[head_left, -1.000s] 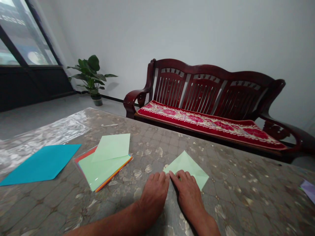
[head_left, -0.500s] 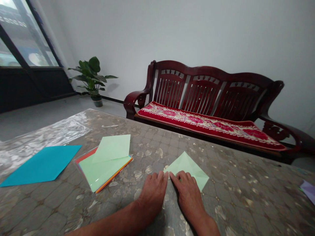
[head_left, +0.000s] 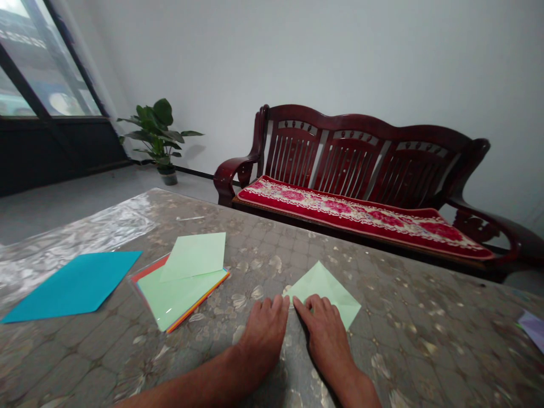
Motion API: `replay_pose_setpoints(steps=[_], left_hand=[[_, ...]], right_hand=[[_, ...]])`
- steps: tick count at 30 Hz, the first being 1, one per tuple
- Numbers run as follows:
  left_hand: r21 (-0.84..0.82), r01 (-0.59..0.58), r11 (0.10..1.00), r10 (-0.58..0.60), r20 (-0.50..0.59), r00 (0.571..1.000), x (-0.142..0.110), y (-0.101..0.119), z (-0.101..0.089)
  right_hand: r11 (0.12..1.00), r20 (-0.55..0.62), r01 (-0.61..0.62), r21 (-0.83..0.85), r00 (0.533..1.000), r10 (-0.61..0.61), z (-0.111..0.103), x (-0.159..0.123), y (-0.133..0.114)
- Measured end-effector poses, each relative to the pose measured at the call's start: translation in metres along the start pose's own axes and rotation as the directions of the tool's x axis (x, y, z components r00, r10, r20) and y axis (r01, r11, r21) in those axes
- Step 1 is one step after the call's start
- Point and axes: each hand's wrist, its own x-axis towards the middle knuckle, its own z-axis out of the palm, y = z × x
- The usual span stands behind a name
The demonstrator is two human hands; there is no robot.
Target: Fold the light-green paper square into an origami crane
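Note:
A square of pale green origami paper (head_left: pixel 325 280) lies on the table in front of me, turned like a diamond, with faint creases. Its left corner is under the fingertips of my left hand (head_left: pixel 264 328), whose fingers are closed together. My right hand (head_left: pixel 325 328) rests over the paper's near part, thumb and forefinger stretched toward that same corner and the other fingers curled. The two hands' fingertips almost meet. Both palms hide the paper's lower edge, and what lies beneath the fingers is not visible.
Left of my hands lies a stack of coloured paper (head_left: pixel 178 297) in a clear sleeve, with a loose pale green sheet (head_left: pixel 198 255) on top. A blue sheet (head_left: pixel 74 286) is farther left. A purple piece (head_left: pixel 533 328) sits at the right edge. A wooden bench (head_left: pixel 340 153) stands beyond the table.

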Motion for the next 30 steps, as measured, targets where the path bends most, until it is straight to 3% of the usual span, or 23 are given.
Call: replay_pose_setpoints(steps=[10,15,19,22,24,27,30], left_hand=[[-0.001,0.075,0.997,-0.075,0.012,0.997,0.006,-0.011,-0.011],[-0.001,0.183,0.983,-0.183,0.061,0.981,0.017,-0.029,-0.031],[-0.115,0.082,0.99,-0.071,0.095,0.993,0.018,-0.024,-0.044],[-0.215,-0.031,0.976,0.057,0.116,0.992,0.014,-0.009,-0.034],[-0.219,-0.105,0.97,0.121,0.058,0.991,0.011,0.0,-0.022],[-0.207,-0.116,0.971,0.115,-0.016,0.993,0.008,0.004,-0.004],[-0.184,-0.132,0.974,0.124,-0.058,0.991,0.008,0.0,0.006]], right_hand=[[1.0,0.043,-0.013,0.01,0.999,0.012,-0.002,-0.002,-0.002],[0.999,0.057,-0.034,-0.003,0.998,0.034,-0.002,-0.002,-0.008],[0.992,0.075,-0.113,0.058,0.991,0.109,0.0,-0.005,-0.017],[0.966,0.052,-0.172,0.192,0.985,0.165,0.002,-0.01,-0.024],[0.935,0.031,-0.172,0.31,0.985,0.171,0.0,-0.013,-0.023],[0.876,0.018,-0.148,0.459,0.987,0.157,-0.009,-0.016,-0.007],[0.868,-0.108,-0.29,0.402,0.927,0.359,-0.017,-0.015,0.025]])
